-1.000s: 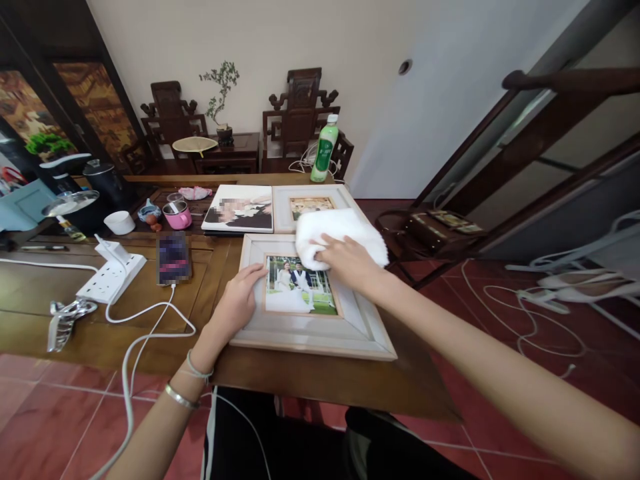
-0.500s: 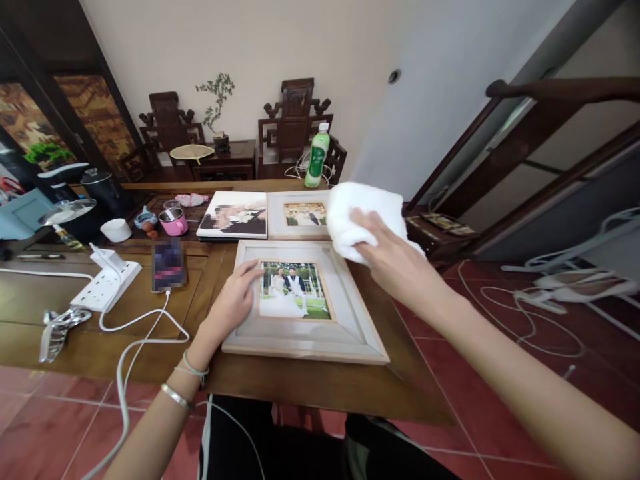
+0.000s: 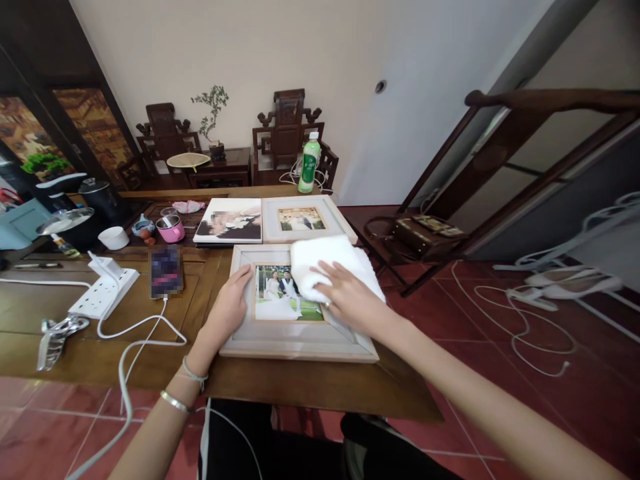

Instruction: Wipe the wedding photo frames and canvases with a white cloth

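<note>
Here, the right hand (image 3: pixel 351 299) clutched a cloth (image 3: pixel 324 255), far right on the frame (image 3: pixel 295 335); the left hand (image 3: pixel 228 308), loosely curled, touched its left edge.

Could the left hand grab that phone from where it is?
Probably yes. The left hand rests on the left edge of the picture frame, and the phone lies to its left on the same table. I see nothing standing between them.

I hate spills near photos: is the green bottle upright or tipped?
Upright: the bottle stands near the far edge of the table, its white cap on top.
</note>
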The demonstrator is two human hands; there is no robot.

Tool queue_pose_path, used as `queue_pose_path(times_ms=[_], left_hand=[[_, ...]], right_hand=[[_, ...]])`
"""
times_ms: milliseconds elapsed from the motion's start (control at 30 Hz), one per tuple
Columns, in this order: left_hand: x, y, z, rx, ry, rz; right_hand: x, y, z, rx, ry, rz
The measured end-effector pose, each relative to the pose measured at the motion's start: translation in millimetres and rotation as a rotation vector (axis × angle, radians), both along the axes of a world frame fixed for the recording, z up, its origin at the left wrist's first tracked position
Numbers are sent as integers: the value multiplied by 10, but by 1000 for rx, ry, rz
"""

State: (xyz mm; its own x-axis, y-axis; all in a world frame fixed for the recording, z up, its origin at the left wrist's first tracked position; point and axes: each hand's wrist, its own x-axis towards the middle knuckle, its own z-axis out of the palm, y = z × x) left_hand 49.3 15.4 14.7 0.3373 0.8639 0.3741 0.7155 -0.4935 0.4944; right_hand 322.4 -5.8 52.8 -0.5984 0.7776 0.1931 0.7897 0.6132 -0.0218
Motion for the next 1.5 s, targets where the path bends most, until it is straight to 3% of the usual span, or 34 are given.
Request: queue_pose_path(times_ms=[200, 267, 333, 433, 600, 667, 733, 800, 900, 1033, 1167, 1233, 1300, 1400, 1500], left_hand=[[-7, 6, -50, -11, 32, -7], [-9, 14, -62, -27, 60, -7], [-11, 21, -63, -34, 77, -11], [-18, 26, -43, -25, 85, -27], [-30, 21, -7, -25, 93, -36], [-35, 22, -10, -22, 93, -36], [-40, 27, -21, -6, 78, -36], [-43, 35, -33, 15, 57, -38], [-36, 45, -41, 35, 38, -44], [-18, 45, -41, 41, 61, -28], [-16, 45, -43, 40, 73, -6], [-25, 53, -47, 49, 71, -17], [-35, 64, -54, 60, 67, -31], [-46, 74, -70, 78, 61, -39], [-51, 71, -79, 92, 61, -49]], right_hand=[[-12, -871, 434, -271, -53, 43], [-34, -1027, 548, -374, -79, 28], [-80, -1037, 555, -421, -73, -13], [-172, -749, 378, -317, -15, -109], [-259, 191, 113, 10, 15, -190], [-292, 465, 100, 39, -8, -184], [-345, 554, 96, 13, -42, -147], [-400, 445, 89, -44, -60, -97], [-423, 28, 140, -161, -43, -43], [-330, -576, 451, -441, -35, 40], [-363, -857, 718, -657, 24, 152], [-473, -844, 661, -629, 69, 225], [-591, -734, 476, -508, 90, 221], [-669, -407, 136, -251, 70, 89], [-612, 39, -46, -62, 3, -30]])
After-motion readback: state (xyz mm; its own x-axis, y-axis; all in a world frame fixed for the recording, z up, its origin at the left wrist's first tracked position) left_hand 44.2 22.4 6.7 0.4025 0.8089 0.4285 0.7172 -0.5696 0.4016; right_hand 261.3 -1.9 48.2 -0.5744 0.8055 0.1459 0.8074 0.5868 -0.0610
